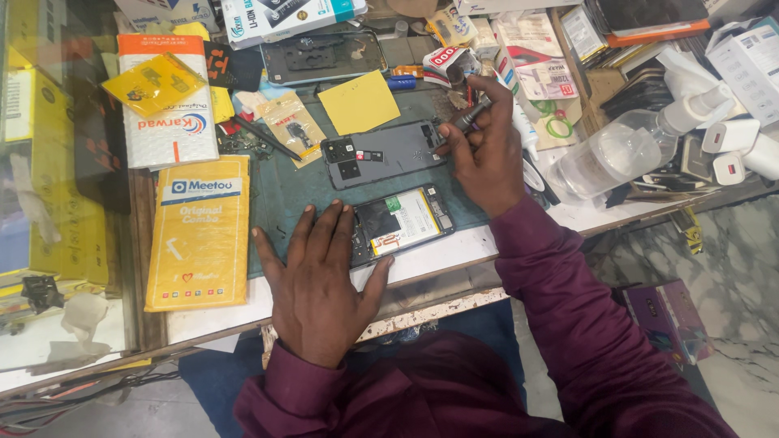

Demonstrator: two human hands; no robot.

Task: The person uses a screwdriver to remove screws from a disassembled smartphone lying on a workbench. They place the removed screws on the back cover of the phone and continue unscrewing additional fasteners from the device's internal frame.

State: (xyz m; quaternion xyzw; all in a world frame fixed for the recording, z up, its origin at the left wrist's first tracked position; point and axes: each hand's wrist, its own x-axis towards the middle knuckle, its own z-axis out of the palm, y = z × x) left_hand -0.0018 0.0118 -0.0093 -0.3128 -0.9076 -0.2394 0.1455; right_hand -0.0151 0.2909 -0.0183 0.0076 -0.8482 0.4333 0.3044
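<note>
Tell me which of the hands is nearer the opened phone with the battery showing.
Left. The left hand lies flat with its fingers on the opened phone's near end. The right hand is farther up the mat, holding a screwdriver by the grey back cover.

On my desk (243, 312) a long yellow packet (199, 235) lies flat by the left edge of the green mat (280, 199). Above it sits a white padded envelope (170, 109) with a small yellow pouch (154, 81) on top. A yellow sticky sheet (359, 101) rests near the mat's top edge. To my right, a clear spray bottle (625, 150) lies tilted beside white chargers (730, 150).
</note>
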